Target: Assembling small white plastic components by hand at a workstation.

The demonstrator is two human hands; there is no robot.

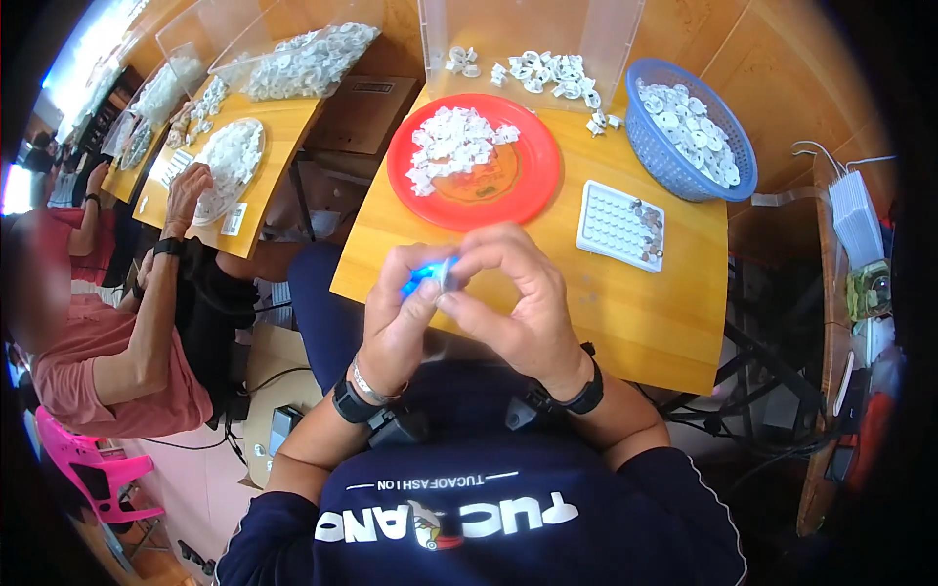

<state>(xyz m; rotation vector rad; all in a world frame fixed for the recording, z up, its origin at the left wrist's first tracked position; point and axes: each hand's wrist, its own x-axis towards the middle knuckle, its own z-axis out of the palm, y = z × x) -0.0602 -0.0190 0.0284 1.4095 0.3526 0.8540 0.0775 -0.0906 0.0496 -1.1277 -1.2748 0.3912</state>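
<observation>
A left hand (401, 317) pinches a small blue plastic piece (418, 281) while the right hand (513, 293) presses a small pale ring-shaped part (449, 273) against it, fingers closed tight, above the wooden tabletop's (625, 313) near edge. Beyond lie a glossy red plate (528, 186) of white parts, a dimpled white tray (611, 225) and a blue mesh basket (684, 171).

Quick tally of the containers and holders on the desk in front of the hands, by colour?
Red: 1, the round plate under a heap of white parts.
Blue: 1, the mesh basket of white parts.
White: 1, the pitted tray, a few small dark pieces at its right end.
Total: 3.
</observation>
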